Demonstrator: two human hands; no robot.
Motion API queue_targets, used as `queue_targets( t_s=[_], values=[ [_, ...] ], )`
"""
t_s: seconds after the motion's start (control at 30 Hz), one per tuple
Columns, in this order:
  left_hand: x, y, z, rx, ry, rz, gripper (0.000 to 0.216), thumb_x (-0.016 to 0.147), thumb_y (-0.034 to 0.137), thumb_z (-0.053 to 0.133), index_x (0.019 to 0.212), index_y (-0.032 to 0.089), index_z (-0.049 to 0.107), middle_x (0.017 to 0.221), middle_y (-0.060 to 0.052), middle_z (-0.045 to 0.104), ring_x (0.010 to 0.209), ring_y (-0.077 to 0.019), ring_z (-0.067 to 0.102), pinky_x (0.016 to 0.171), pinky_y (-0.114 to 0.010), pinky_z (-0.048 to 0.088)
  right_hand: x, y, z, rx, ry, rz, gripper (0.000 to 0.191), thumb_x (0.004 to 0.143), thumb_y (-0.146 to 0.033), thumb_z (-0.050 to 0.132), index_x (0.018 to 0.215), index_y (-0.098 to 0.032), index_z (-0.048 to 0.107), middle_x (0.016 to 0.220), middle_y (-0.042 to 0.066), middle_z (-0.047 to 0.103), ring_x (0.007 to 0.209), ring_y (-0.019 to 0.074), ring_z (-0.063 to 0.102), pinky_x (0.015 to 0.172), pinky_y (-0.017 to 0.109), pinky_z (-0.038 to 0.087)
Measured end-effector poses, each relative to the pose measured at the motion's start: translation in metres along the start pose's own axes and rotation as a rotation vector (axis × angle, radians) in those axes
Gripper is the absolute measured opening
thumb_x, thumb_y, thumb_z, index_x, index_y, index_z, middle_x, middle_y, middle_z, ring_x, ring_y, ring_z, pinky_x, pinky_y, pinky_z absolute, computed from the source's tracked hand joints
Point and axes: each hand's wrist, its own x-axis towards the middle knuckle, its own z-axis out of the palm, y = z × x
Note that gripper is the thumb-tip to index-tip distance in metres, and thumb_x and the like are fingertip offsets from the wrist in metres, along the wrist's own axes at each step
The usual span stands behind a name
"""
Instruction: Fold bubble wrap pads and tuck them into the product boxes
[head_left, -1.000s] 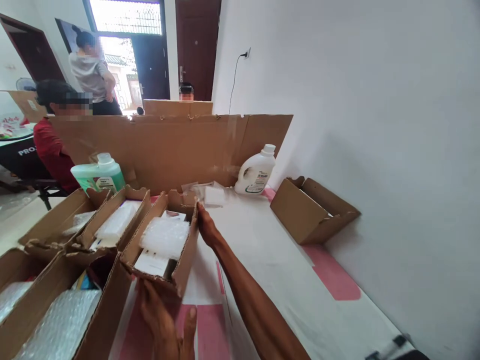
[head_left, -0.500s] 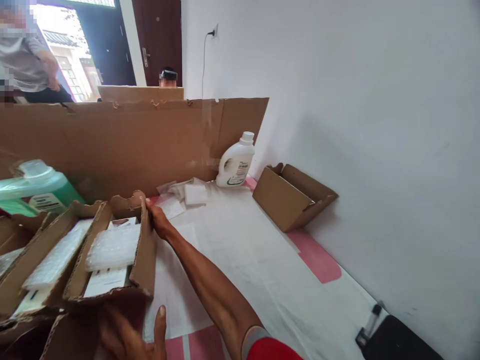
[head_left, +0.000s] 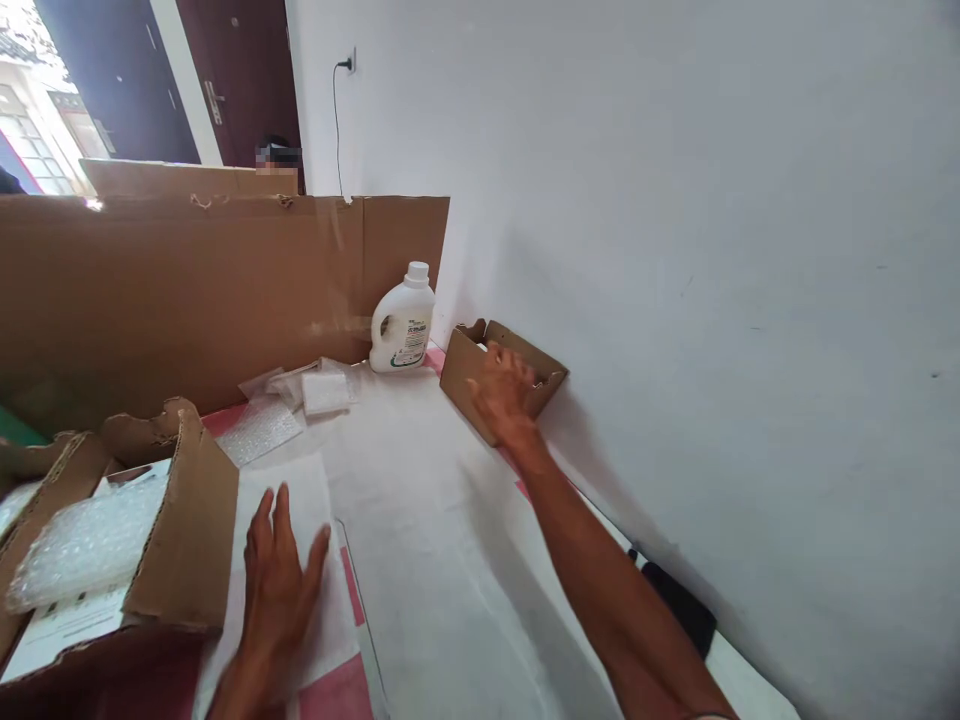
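My right hand [head_left: 504, 390] reaches across the small cardboard box [head_left: 469, 375] standing by the wall. Its thumb is apart from the fingers, which extend over the box's opening and are partly blurred; whether they touch the cardboard I cannot tell. My left hand [head_left: 274, 590] hovers above the white sheet with fingers spread, holding nothing. Just left of it stands an open cardboard box [head_left: 199, 530]. Inside that box lie a bubble-wrapped packet [head_left: 94, 540] and a white printed carton [head_left: 71, 625].
A white jug-shaped bottle [head_left: 405, 325] stands before the tall cardboard panel [head_left: 187, 300]. Bubble-wrap pieces [head_left: 262, 430] and a small white packet [head_left: 326, 392] lie nearby. Another box [head_left: 52, 490] adjoins on the left. A black object [head_left: 679, 605] lies along the wall. Someone's head [head_left: 277, 155] shows behind the panel.
My right hand has left the packed box's side and moved right to the box by the wall. My left hand has risen into fuller view. The camera has turned right.
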Motion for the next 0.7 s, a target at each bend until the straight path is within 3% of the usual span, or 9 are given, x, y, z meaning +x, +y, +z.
queue_targets(
  t_s=[0.1, 0.2, 0.27, 0.4, 0.5, 0.57, 0.7],
  values=[
    [0.088, 0.011, 0.018, 0.113, 0.000, 0.041, 0.069, 0.096, 0.042, 0.047, 0.155, 0.010, 0.032, 0.153, -0.026, 0.039, 0.142, -0.0369, 0.040, 0.111, -0.054, 0.041, 0.016, 0.043, -0.014, -0.076, -0.225, 0.060, 0.034, 0.086, -0.021, 0.068, 0.118, -0.009, 0.066, 0.105, 0.020, 0.073, 0.101, 0.0330, 0.067, 0.085, 0.038, 0.046],
    [0.159, 0.017, 0.043, 0.168, 0.037, 0.009, 0.065, 0.093, 0.034, 0.052, 0.154, 0.014, 0.037, 0.157, -0.027, 0.031, 0.139, -0.0420, 0.041, 0.106, -0.060, 0.039, 0.014, 0.060, -0.019, -0.042, -0.252, 0.015, 0.017, 0.088, -0.019, 0.062, 0.101, -0.017, 0.072, 0.091, 0.011, 0.074, 0.088, 0.0262, 0.069, 0.071, 0.030, 0.042],
    [0.190, 0.015, 0.058, 0.192, 0.040, -0.004, 0.059, 0.092, 0.030, 0.053, 0.149, 0.016, 0.046, 0.155, -0.026, 0.036, 0.136, -0.0431, 0.041, 0.106, -0.061, 0.037, 0.004, 0.067, -0.019, 0.001, -0.246, -0.033, 0.014, 0.090, -0.020, 0.058, 0.092, -0.019, 0.072, 0.082, 0.005, 0.072, 0.081, 0.0219, 0.067, 0.066, 0.028, 0.039],
    [0.215, -0.002, 0.074, 0.221, -0.023, 0.005, 0.036, 0.088, 0.025, 0.056, 0.121, 0.019, 0.069, 0.129, -0.019, 0.061, 0.126, -0.0388, 0.050, 0.104, -0.055, 0.038, -0.043, 0.080, -0.021, 0.269, -0.157, -0.227, 0.022, 0.092, -0.022, 0.051, 0.083, -0.019, 0.071, 0.069, 0.000, 0.066, 0.066, 0.0176, 0.061, 0.061, 0.027, 0.038],
    [0.217, -0.013, 0.078, 0.216, -0.038, 0.003, 0.049, 0.087, 0.030, 0.059, 0.134, 0.016, 0.059, 0.129, -0.019, 0.060, 0.125, -0.0376, 0.052, 0.103, -0.053, 0.039, -0.090, 0.084, -0.036, 0.473, -0.089, -0.399, 0.022, 0.095, -0.022, 0.051, 0.089, -0.019, 0.072, 0.076, 0.003, 0.069, 0.069, 0.0182, 0.063, 0.064, 0.028, 0.043],
    [0.218, -0.016, 0.079, 0.193, -0.046, -0.007, 0.057, 0.086, 0.030, 0.061, 0.141, 0.015, 0.052, 0.125, -0.018, 0.063, 0.124, -0.0363, 0.054, 0.103, -0.052, 0.039, -0.122, 0.081, -0.052, 0.578, -0.113, -0.512, 0.022, 0.098, -0.020, 0.051, 0.093, -0.020, 0.072, 0.077, 0.004, 0.069, 0.068, 0.0172, 0.062, 0.062, 0.027, 0.043],
    [0.224, -0.018, 0.077, 0.089, -0.073, -0.037, 0.037, 0.089, 0.028, 0.064, 0.125, 0.017, 0.063, 0.108, -0.009, 0.070, 0.114, -0.0287, 0.062, 0.103, -0.050, 0.044, -0.182, 0.069, -0.077, 0.766, -0.222, -0.715, 0.024, 0.104, -0.021, 0.048, 0.098, -0.021, 0.071, 0.070, 0.003, 0.066, 0.063, 0.0156, 0.059, 0.058, 0.027, 0.041]
  ],
)
